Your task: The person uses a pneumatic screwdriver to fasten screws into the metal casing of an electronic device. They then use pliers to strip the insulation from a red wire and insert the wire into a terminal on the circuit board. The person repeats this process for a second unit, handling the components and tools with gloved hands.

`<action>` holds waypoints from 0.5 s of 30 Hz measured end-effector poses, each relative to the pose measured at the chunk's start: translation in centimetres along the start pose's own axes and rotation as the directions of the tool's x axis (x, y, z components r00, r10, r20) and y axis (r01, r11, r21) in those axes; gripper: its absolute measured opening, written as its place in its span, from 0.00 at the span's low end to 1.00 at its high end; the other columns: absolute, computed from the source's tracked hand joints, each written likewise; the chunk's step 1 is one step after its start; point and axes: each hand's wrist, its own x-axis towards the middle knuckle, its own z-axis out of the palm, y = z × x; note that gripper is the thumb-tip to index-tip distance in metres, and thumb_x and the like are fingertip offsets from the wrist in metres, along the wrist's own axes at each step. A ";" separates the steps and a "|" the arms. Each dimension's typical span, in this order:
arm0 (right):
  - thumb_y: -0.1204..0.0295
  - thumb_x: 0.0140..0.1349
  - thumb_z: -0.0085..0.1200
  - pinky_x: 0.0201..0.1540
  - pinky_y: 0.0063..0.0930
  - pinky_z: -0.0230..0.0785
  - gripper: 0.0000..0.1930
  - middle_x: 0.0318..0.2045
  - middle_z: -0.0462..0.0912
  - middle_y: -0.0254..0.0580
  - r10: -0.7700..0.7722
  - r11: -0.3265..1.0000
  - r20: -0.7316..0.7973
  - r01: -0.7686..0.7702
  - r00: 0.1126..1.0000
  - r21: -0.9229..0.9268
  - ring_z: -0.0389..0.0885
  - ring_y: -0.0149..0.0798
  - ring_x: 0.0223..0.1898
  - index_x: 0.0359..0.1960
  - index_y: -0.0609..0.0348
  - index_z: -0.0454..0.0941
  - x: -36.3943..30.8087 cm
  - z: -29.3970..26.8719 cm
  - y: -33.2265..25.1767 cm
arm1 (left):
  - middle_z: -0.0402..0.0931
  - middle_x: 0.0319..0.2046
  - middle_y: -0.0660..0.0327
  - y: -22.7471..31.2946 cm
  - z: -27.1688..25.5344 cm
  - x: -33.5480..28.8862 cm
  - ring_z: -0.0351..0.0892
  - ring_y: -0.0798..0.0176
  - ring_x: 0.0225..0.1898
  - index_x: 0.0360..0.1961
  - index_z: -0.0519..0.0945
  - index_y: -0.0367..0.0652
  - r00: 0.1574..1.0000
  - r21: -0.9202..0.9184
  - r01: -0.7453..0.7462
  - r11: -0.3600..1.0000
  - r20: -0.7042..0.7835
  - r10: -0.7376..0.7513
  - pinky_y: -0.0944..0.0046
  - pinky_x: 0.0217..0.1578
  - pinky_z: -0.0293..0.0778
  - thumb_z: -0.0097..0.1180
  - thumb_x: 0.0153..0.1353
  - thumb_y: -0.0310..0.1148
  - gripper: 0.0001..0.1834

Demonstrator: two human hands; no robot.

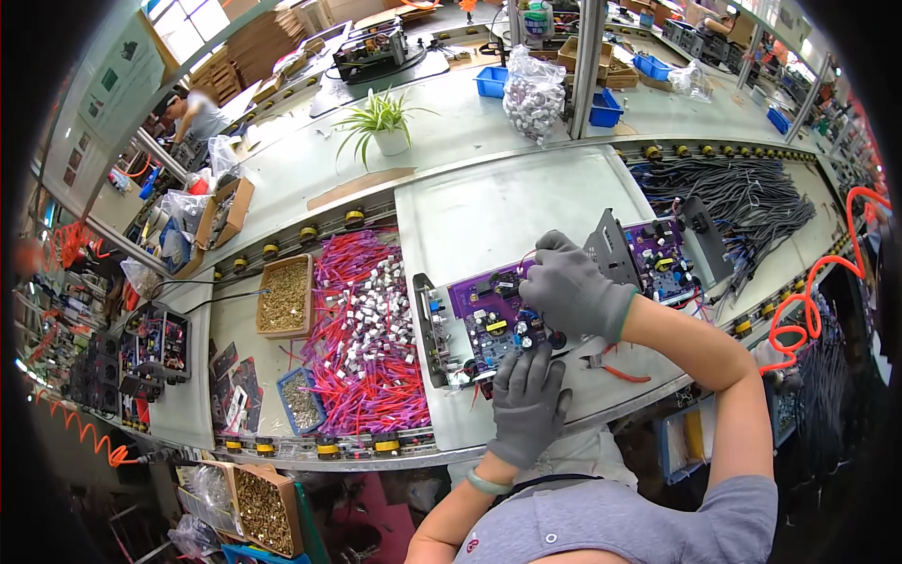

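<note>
A purple circuit board [479, 315] with many components lies in a metal chassis [434, 329] on the worktable in front of me. My right hand [578, 293], in a grey glove, is over the board's right part. Its fingers are curled together by a thin reddish wire; what they pinch is hidden. My left hand [528, 406], also gloved, rests at the board's near edge with fingers stretched forward and thumb apart. Red-handled pliers [622, 372] lie on the table to the right. Beyond my right hand sits a second purple board [658, 249] with a black upright panel [613, 246].
Red and purple wires with white connectors [366, 329] are heaped at left, beside a box of brass-coloured parts [286, 296] and a blue tray [301, 399]. Black cables [728, 202] lie at far right. A coiled orange hose [799, 329] hangs at right. A potted plant [390, 139] stands behind.
</note>
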 end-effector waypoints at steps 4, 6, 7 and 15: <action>0.74 0.44 0.54 0.57 0.39 0.64 0.03 0.17 0.76 0.37 0.097 0.995 -0.056 -0.097 0.994 -0.006 0.78 0.41 0.28 0.16 0.53 0.74 -1.0 -0.9 -0.7 | 0.68 0.60 0.55 -0.5 0.6 -0.2 0.63 0.55 0.63 0.46 0.79 0.45 1.000 0.007 -0.011 1.000 0.012 0.010 0.47 0.66 0.54 0.62 0.50 0.41 0.22; 0.74 0.44 0.54 0.57 0.40 0.64 0.03 0.17 0.75 0.37 0.105 0.994 -0.058 -0.106 0.993 -0.026 0.78 0.41 0.28 0.17 0.52 0.74 -1.2 -1.2 -0.8 | 0.68 0.60 0.55 -0.6 0.9 -0.3 0.64 0.55 0.62 0.46 0.79 0.45 1.000 0.003 -0.016 1.000 0.007 0.015 0.48 0.66 0.54 0.61 0.50 0.41 0.21; 0.74 0.44 0.54 0.57 0.40 0.64 0.03 0.17 0.75 0.37 0.101 0.995 -0.060 -0.102 0.993 -0.023 0.78 0.41 0.28 0.17 0.52 0.73 -1.2 -1.2 -0.8 | 0.69 0.60 0.55 -0.5 1.0 -0.3 0.64 0.55 0.62 0.46 0.79 0.45 1.000 0.002 -0.017 1.000 -0.003 0.017 0.48 0.66 0.54 0.61 0.50 0.40 0.21; 0.73 0.46 0.54 0.55 0.40 0.67 0.03 0.19 0.78 0.37 -0.022 0.999 0.113 0.025 0.993 -0.030 0.79 0.40 0.31 0.18 0.52 0.75 0.3 -0.5 -0.7 | 0.71 0.57 0.55 -0.5 1.7 -0.5 0.67 0.54 0.60 0.43 0.80 0.45 0.994 -0.098 -0.022 0.995 -0.106 0.012 0.46 0.65 0.56 0.63 0.49 0.38 0.19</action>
